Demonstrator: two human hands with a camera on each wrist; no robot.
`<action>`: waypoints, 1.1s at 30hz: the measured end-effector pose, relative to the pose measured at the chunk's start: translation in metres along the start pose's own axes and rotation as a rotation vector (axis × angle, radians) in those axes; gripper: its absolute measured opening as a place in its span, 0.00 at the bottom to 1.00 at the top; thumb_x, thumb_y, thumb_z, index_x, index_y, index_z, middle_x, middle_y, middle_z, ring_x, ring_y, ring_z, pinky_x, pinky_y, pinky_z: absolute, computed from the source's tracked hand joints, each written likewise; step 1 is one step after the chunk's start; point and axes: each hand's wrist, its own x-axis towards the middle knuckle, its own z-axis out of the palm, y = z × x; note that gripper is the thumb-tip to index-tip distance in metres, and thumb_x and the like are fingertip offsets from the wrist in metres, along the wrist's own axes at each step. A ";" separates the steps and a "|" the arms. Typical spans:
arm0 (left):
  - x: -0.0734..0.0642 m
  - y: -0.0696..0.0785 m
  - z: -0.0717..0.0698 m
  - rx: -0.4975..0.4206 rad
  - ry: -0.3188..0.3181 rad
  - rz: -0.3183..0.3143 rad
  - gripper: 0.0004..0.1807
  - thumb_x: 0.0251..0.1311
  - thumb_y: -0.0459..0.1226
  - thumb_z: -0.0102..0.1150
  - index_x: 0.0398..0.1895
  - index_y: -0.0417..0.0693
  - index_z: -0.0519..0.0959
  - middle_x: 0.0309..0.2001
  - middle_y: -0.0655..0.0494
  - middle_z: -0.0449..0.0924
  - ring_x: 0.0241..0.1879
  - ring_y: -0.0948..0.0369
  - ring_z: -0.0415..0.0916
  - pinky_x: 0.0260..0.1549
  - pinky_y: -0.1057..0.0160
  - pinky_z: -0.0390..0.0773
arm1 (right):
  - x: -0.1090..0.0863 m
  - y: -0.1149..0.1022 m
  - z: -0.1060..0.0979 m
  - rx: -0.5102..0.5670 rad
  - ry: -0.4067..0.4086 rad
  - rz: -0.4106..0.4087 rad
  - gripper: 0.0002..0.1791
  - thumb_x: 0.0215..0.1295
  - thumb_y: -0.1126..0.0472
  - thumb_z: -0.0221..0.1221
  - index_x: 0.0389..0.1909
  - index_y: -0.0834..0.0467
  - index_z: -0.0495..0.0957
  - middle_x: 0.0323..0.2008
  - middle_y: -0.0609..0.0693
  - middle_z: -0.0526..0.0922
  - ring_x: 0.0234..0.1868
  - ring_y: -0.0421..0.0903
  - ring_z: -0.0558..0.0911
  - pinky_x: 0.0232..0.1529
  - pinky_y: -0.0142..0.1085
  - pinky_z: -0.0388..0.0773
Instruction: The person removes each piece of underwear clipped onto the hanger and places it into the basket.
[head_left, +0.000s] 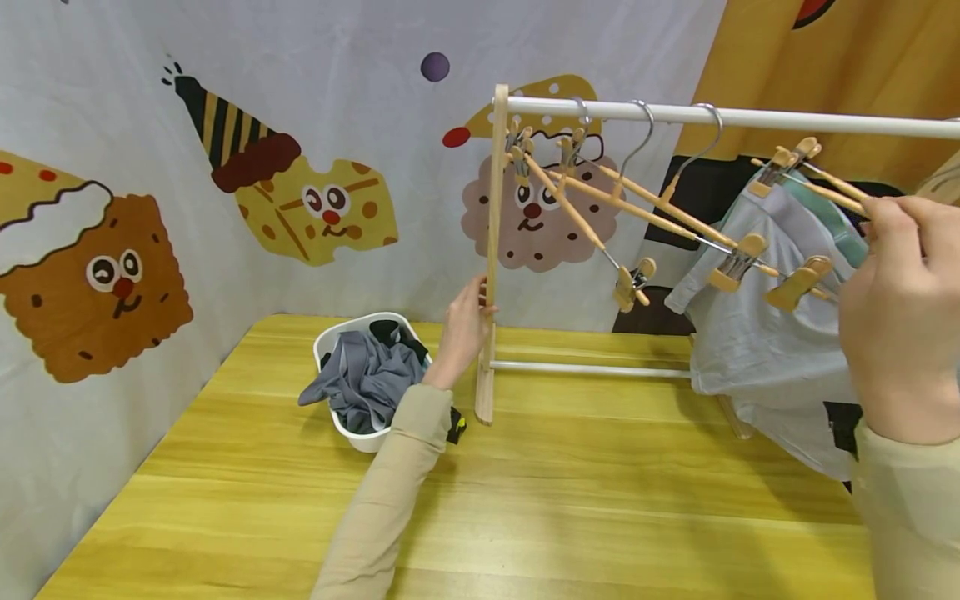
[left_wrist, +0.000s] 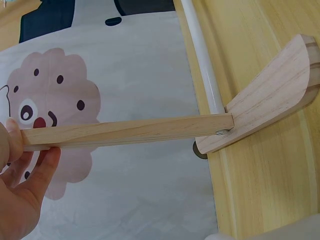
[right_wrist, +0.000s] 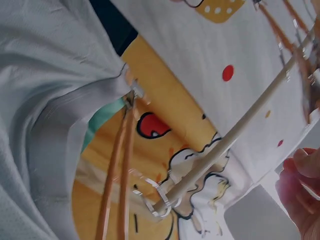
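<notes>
My left hand [head_left: 467, 327] grips the wooden upright [head_left: 496, 208] of a clothes rack low down, with thumb and fingers on either side of it in the left wrist view. My right hand [head_left: 903, 308] is raised at the right, its fingers bent, overlapping the clip hanger [head_left: 832, 186] in the head view. In the right wrist view, that hand appears apart from the hanger bars, with nothing visible between its fingers. A light grey garment [head_left: 780, 333] hangs from clips, a green garment [head_left: 838, 218] behind it. Several bare clip hangers [head_left: 617, 196] hang left of these.
The rack's white top rod [head_left: 735, 117] runs across the right side, with a lower rod [head_left: 592, 368] near the table [head_left: 600, 517]. Left of the rack, a white basket [head_left: 363, 443] holds crumpled grey and dark clothes [head_left: 378, 375]. A printed curtain [head_left: 420, 208] hangs behind.
</notes>
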 end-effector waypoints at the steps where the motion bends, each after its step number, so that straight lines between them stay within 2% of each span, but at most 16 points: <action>1: 0.000 0.000 0.000 0.001 0.000 -0.001 0.21 0.65 0.32 0.53 0.61 0.38 0.66 0.46 0.41 0.78 0.44 0.50 0.81 0.43 0.57 0.82 | 0.002 0.005 -0.002 -0.024 -0.065 0.035 0.21 0.75 0.63 0.37 0.49 0.71 0.75 0.47 0.71 0.76 0.50 0.69 0.73 0.56 0.55 0.66; 5: 0.000 0.001 0.000 -0.002 -0.002 -0.007 0.21 0.65 0.32 0.53 0.60 0.38 0.67 0.46 0.41 0.78 0.44 0.50 0.81 0.42 0.58 0.83 | 0.009 0.028 -0.003 -0.128 -0.308 0.199 0.22 0.76 0.60 0.36 0.58 0.71 0.68 0.53 0.72 0.71 0.57 0.68 0.68 0.60 0.58 0.60; 7: 0.000 0.001 0.000 -0.013 -0.001 -0.002 0.21 0.65 0.32 0.53 0.60 0.38 0.66 0.47 0.41 0.78 0.44 0.50 0.81 0.42 0.58 0.83 | 0.011 0.039 0.001 -0.182 -0.392 0.283 0.22 0.76 0.61 0.37 0.60 0.71 0.66 0.52 0.73 0.70 0.56 0.69 0.68 0.53 0.59 0.62; 8: 0.000 0.001 0.000 -0.016 -0.001 0.002 0.21 0.65 0.31 0.53 0.60 0.38 0.66 0.47 0.41 0.78 0.44 0.50 0.81 0.42 0.58 0.83 | 0.012 0.045 0.003 -0.207 -0.429 0.319 0.21 0.75 0.61 0.38 0.61 0.71 0.64 0.52 0.73 0.70 0.55 0.70 0.68 0.47 0.58 0.63; 11: 0.000 0.000 0.000 -0.026 0.000 0.017 0.21 0.65 0.32 0.54 0.60 0.37 0.66 0.47 0.40 0.78 0.44 0.49 0.81 0.42 0.58 0.83 | 0.013 0.062 0.008 -0.240 -0.491 0.400 0.22 0.74 0.62 0.39 0.62 0.71 0.62 0.50 0.75 0.70 0.51 0.72 0.69 0.33 0.54 0.59; 17: 0.000 0.000 -0.001 -0.027 0.003 0.016 0.22 0.65 0.32 0.53 0.61 0.37 0.66 0.47 0.40 0.77 0.44 0.49 0.81 0.42 0.58 0.83 | 0.010 0.083 0.013 -0.241 -0.553 0.472 0.22 0.73 0.64 0.42 0.62 0.73 0.61 0.48 0.78 0.70 0.48 0.74 0.70 0.29 0.55 0.60; 20: -0.001 0.000 -0.001 -0.026 0.001 0.014 0.22 0.65 0.32 0.53 0.61 0.38 0.66 0.47 0.40 0.77 0.44 0.49 0.81 0.42 0.58 0.83 | 0.008 0.089 0.014 -0.276 -0.580 0.477 0.21 0.73 0.65 0.41 0.61 0.75 0.61 0.48 0.79 0.69 0.48 0.74 0.68 0.29 0.56 0.59; 24: -0.001 0.000 0.000 -0.021 -0.005 0.008 0.22 0.65 0.32 0.53 0.61 0.37 0.66 0.48 0.40 0.77 0.44 0.49 0.81 0.42 0.58 0.83 | 0.004 0.094 0.015 -0.287 -0.560 0.439 0.20 0.70 0.70 0.39 0.58 0.77 0.62 0.48 0.79 0.67 0.52 0.75 0.65 0.44 0.64 0.58; 29: 0.000 0.000 0.000 -0.022 -0.002 0.010 0.22 0.65 0.32 0.53 0.61 0.37 0.66 0.47 0.40 0.77 0.44 0.49 0.81 0.42 0.58 0.83 | 0.002 0.095 0.017 -0.246 -0.491 0.390 0.19 0.69 0.71 0.39 0.54 0.78 0.66 0.48 0.78 0.68 0.53 0.74 0.66 0.46 0.63 0.57; 33: 0.000 -0.001 0.001 -0.024 0.003 0.015 0.21 0.65 0.32 0.53 0.60 0.37 0.66 0.47 0.40 0.77 0.44 0.49 0.81 0.41 0.59 0.83 | 0.001 0.093 0.017 -0.258 -0.479 0.382 0.20 0.69 0.69 0.38 0.55 0.78 0.66 0.52 0.76 0.67 0.56 0.73 0.65 0.50 0.63 0.57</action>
